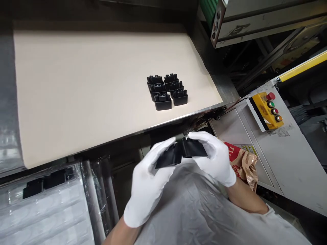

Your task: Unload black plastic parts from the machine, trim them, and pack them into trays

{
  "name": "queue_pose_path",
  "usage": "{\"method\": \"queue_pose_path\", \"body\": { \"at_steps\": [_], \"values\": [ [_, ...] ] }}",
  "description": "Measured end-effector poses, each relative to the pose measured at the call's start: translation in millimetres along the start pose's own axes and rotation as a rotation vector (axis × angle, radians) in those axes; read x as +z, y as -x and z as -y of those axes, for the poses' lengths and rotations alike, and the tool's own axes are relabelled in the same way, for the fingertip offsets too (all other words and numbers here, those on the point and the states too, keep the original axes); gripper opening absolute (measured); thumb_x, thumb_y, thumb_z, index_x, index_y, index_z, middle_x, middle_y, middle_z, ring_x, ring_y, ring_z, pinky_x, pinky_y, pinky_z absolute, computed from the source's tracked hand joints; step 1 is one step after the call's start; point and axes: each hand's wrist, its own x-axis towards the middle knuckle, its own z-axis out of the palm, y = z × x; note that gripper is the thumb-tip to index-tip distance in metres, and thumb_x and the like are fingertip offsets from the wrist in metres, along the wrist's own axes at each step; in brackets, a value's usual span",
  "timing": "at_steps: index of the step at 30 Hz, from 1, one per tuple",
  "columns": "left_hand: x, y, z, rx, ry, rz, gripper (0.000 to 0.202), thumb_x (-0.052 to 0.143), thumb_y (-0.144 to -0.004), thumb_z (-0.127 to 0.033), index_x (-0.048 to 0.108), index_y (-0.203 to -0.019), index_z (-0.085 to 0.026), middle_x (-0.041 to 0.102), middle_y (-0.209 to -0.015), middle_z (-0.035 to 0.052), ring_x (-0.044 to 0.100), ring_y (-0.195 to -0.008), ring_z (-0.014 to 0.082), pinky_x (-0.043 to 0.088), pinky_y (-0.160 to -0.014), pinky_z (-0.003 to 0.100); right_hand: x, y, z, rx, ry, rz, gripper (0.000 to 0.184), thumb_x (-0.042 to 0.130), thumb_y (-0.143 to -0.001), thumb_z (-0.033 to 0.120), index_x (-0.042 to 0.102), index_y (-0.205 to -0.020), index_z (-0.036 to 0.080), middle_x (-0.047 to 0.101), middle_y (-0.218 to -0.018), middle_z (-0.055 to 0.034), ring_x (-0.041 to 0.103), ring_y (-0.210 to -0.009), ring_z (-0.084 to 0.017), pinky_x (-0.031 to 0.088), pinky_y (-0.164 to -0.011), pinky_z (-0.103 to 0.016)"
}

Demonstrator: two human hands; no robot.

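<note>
My left hand, in a white glove, is closed around a black plastic part with a smooth, flat side. Another black plastic part is gripped in my right hand, gloved likewise. Both parts are held close together in front of my body, just off the table's front edge; whether they touch I cannot tell. Beyond them, several black plastic housings stand in two rows on the beige table sheet, short posts pointing up.
At lower left is a clear plastic tray with several black parts. A yellow button box sits on the grey machine cabinet at right. A brown and red paper bag lies beside my right arm. A machine frame overhangs the far right.
</note>
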Motion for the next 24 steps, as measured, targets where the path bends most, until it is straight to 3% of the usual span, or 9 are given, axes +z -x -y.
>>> {"method": "queue_pose_path", "body": {
  "at_steps": [2, 4, 8, 11, 14, 17, 19, 21, 24],
  "values": [
    [-2.8, 1.5, -3.9, 0.015, -0.058, -0.117, 0.057, 0.074, -0.073, -0.01, 0.075, -0.128, -0.026, 0.075, -0.127, 0.0035, 0.07, -0.122, 0.0287, 0.056, -0.112, 0.041, -7.5, -2.1, 2.2, -0.076, 0.065, 0.061, 0.059, 0.064, -0.066, 0.005, 0.073, -0.12, 0.024, 0.077, -0.12, -0.0048, 0.073, -0.111, -0.025, 0.06, -0.101, -0.04],
    [-1.4, 2.6, -3.1, -0.004, -0.041, -0.195, 0.064, 0.078, -0.068, -0.011, 0.071, -0.131, -0.023, 0.076, -0.123, 0.0056, 0.072, -0.117, 0.0281, 0.058, -0.108, 0.041, -8.8, 0.0, -1.5, -0.056, 0.037, 0.104, 0.066, 0.061, -0.062, 0.005, 0.071, -0.125, 0.024, 0.076, -0.122, -0.0055, 0.072, -0.112, -0.026, 0.059, -0.102, -0.042],
    [4.1, 4.9, -0.6, -0.027, 0.092, -0.234, 0.072, 0.087, -0.07, -0.021, 0.063, -0.138, -0.019, 0.076, -0.115, 0.0082, 0.073, -0.112, 0.0267, 0.061, -0.101, 0.039, -5.9, 3.7, -4.9, 0.029, -0.048, 0.099, 0.074, 0.063, -0.067, 0.005, 0.061, -0.138, 0.024, 0.074, -0.124, -0.0072, 0.072, -0.111, -0.026, 0.062, -0.096, -0.041],
    [3.1, 4.4, -1.4, 0.112, -0.044, -0.293, 0.069, 0.084, -0.076, -0.022, 0.061, -0.14, -0.021, 0.076, -0.112, 0.0073, 0.073, -0.11, 0.0256, 0.06, -0.101, 0.041, -4.7, -4.4, 8.4, -0.141, 0.168, 0.136, 0.075, 0.064, -0.071, 0.004, 0.056, -0.143, 0.026, 0.074, -0.121, -0.0062, 0.072, -0.104, -0.024, 0.062, -0.091, -0.04],
    [-0.2, -0.5, 3.0, 0.344, -0.369, -0.286, 0.073, 0.078, -0.077, -0.01, 0.057, -0.146, -0.024, 0.075, -0.116, 0.0066, 0.072, -0.11, 0.0251, 0.056, -0.105, 0.044, 2.4, -15.9, 23.3, -0.378, 0.525, 0.259, 0.067, 0.057, -0.078, 0.007, 0.053, -0.144, 0.022, 0.074, -0.121, -0.0093, 0.069, -0.099, -0.026, 0.06, -0.088, -0.045],
    [-1.0, -6.0, 13.1, 0.518, -0.612, -0.256, 0.09, 0.071, -0.072, -0.001, 0.048, -0.155, -0.024, 0.075, -0.121, 0.0083, 0.07, -0.115, 0.0279, 0.054, -0.106, 0.045, 15.2, -22.7, 25.2, -0.427, 0.773, 0.363, 0.066, 0.05, -0.079, 0.006, 0.052, -0.144, 0.01, 0.072, -0.118, -0.0155, 0.067, -0.093, -0.029, 0.058, -0.082, -0.05],
    [-0.9, -7.1, 17.5, 0.473, -0.634, -0.242, 0.093, 0.068, -0.07, 0.0, 0.045, -0.157, -0.022, 0.075, -0.124, 0.0098, 0.069, -0.118, 0.0304, 0.053, -0.106, 0.046, 20.8, -23.6, 20.2, -0.389, 0.785, 0.397, 0.067, 0.049, -0.076, 0.005, 0.055, -0.143, 0.009, 0.072, -0.119, -0.0163, 0.067, -0.093, -0.029, 0.058, -0.083, -0.051],
    [-3.2, -5.3, 16.3, 0.314, -0.542, -0.227, 0.088, 0.069, -0.068, -0.004, 0.051, -0.153, -0.021, 0.075, -0.123, 0.01, 0.07, -0.117, 0.0321, 0.053, -0.106, 0.047, 19.4, -21.7, 14.4, -0.338, 0.653, 0.381, 0.069, 0.052, -0.073, 0.005, 0.058, -0.141, 0.014, 0.072, -0.123, -0.014, 0.068, -0.101, -0.029, 0.059, -0.09, -0.05],
    [-14.6, 1.7, 9.0, -0.054, -0.089, -0.124, 0.056, 0.069, -0.071, -0.014, 0.071, -0.126, -0.022, 0.077, -0.106, 0.009, 0.073, -0.097, 0.0301, 0.057, -0.093, 0.045, 2.9, -16.9, 5.5, -0.09, 0.229, 0.212, 0.066, 0.057, -0.073, 0.005, 0.065, -0.135, 0.025, 0.072, -0.127, -0.0075, 0.069, -0.106, -0.024, 0.06, -0.09, -0.04]
  ]
}}
